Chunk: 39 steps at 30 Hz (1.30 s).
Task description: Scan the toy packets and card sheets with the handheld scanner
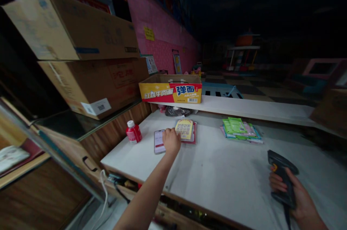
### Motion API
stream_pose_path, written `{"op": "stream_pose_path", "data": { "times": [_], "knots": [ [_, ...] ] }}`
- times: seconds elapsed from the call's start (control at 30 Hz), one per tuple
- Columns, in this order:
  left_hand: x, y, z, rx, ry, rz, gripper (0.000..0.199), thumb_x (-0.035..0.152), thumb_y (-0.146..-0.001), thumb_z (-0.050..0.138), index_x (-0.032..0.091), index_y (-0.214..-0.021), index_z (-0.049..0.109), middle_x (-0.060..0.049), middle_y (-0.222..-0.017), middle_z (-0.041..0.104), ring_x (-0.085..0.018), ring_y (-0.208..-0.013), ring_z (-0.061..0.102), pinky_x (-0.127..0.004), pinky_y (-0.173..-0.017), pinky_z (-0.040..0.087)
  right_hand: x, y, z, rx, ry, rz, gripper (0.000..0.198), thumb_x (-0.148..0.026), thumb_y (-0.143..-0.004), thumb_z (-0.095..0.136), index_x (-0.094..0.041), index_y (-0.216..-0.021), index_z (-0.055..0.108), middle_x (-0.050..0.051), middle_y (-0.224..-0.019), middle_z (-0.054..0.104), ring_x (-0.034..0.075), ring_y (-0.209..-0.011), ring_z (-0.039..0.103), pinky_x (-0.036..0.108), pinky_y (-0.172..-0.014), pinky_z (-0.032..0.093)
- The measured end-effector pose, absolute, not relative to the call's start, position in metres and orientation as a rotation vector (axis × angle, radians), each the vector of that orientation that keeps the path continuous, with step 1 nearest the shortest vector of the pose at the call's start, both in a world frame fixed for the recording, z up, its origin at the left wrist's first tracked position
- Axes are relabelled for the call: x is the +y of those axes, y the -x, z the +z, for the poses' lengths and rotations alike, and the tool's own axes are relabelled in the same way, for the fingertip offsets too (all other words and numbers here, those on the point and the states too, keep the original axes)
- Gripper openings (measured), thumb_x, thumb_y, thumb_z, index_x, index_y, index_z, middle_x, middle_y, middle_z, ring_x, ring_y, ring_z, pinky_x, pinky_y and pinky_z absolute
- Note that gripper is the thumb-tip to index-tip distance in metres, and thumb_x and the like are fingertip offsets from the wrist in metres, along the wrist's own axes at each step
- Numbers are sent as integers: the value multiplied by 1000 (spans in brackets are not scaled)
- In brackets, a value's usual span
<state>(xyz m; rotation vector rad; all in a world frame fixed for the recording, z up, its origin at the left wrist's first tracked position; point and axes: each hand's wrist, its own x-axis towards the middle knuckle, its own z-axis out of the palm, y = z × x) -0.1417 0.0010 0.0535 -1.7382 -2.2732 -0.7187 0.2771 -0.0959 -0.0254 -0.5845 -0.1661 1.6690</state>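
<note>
My left hand (171, 141) is over the right side of a smartphone (158, 142) with a lit screen, its fingers curled at the phone's edge; the thumb's grip is partly hidden. Just right of that hand lies a yellow card printed with black codes (184, 129), on a red-edged backing. At the lower right, my right hand (300, 199) is wrapped round the handle of a black barcode scanner (283, 175), held above the white counter (211, 175). Its index finger is near the yellow trigger, and a cable runs down from the handle.
Green and pink packets (240, 128) lie in a pile right of centre. A red bottle with a white cap (133, 131) stands at the left. Behind, an open noodle carton (171, 90) sits by a raised white ledge (252, 109). Large cardboard boxes (100, 81) are stacked at the left.
</note>
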Motion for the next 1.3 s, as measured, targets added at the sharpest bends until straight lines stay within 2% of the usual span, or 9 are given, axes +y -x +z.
{"op": "stream_pose_path", "data": {
  "times": [0.1, 0.2, 0.6, 0.87, 0.97, 1.03, 1.13, 1.2, 1.3],
  "knots": [
    [5, 148, 56, -2445, 1694, -554, 47, 51, -86, 49, 11, -104, 64, -17, -104, 59, -30, -104, 51, -40, -90, 37, -97, -279, -28, -170, 581, 1670, 29, -21, -73, 73, -15, -93, 53, -6, -61, 45, 4, -42, 45, 13, -38, 41],
    [9, 146, 56, -2581, 1740, -496, 52, 57, -82, 52, 12, -102, 65, -18, -108, 60, -31, -105, 53, -36, -85, 40, -98, -278, -27, -150, 573, 1658, 27, -21, -74, 72, -15, -92, 53, -6, -60, 45, 4, -42, 45, 12, -37, 41],
    [11, 134, 56, -2711, 1740, -641, 59, 58, -68, 69, 13, -105, 59, -18, -109, 63, -28, -100, 62, -31, -80, 45, -99, -277, -27, -180, 578, 1648, 32, -21, -72, 73, -15, -96, 53, -6, -62, 43, 4, -43, 43, 13, -38, 42],
    [8, 137, 62, -2842, 1634, -848, 53, 43, -68, 75, 13, -106, 54, -19, -115, 62, -31, -108, 61, -34, -82, 46, -100, -283, -31, -227, 613, 1648, 35, -18, -69, 74, -15, -96, 53, -6, -63, 41, 4, -43, 44, 14, -39, 43],
    [6, 141, 58, -2837, 1589, -1207, 29, 31, -80, 64, 15, -101, 51, -17, -109, 65, -27, -105, 63, -32, -82, 47, -102, -283, -31, -182, 596, 1658, 34, -15, -69, 71, -15, -97, 52, -6, -63, 43, 5, -44, 45, 13, -39, 43],
    [4, 139, 51, -2812, 1579, -1640, 19, 25, -85, 57, 17, -100, 49, -13, -100, 68, -22, -91, 68, -30, -75, 50, -103, -284, -30, -167, 591, 1667, 34, -12, -70, 69, -16, -98, 51, -5, -63, 44, 5, -45, 46, 13, -39, 44],
    [-6, 126, 34, -2635, 1595, -2442, 27, 29, -83, 61, 18, -101, 45, -7, -90, 69, -16, -66, 68, -28, -60, 52, -104, -283, -29, -194, 607, 1657, 33, -12, -69, 70, -16, -96, 51, -5, -63, 44, 5, -44, 46, 14, -39, 44],
    [-14, 112, 21, -2417, 1670, -2831, 37, 31, -75, 70, 19, -99, 45, -6, -88, 69, -16, -65, 68, -26, -56, 53, -104, -281, -28, -218, 647, 1637, 34, -14, -67, 73, -16, -93, 52, -5, -62, 45, 5, -44, 45, 14, -39, 44],
    [-21, 90, 4, -2244, 1869, -3033, 38, 34, -69, 74, 17, -92, 49, -6, -89, 70, -18, -75, 69, -24, -56, 55, -103, -272, -23, -272, 798, 1611, 36, -20, -64, 76, -17, -91, 53, -5, -60, 46, 6, -42, 45, 16, -37, 43]
  ]
}}
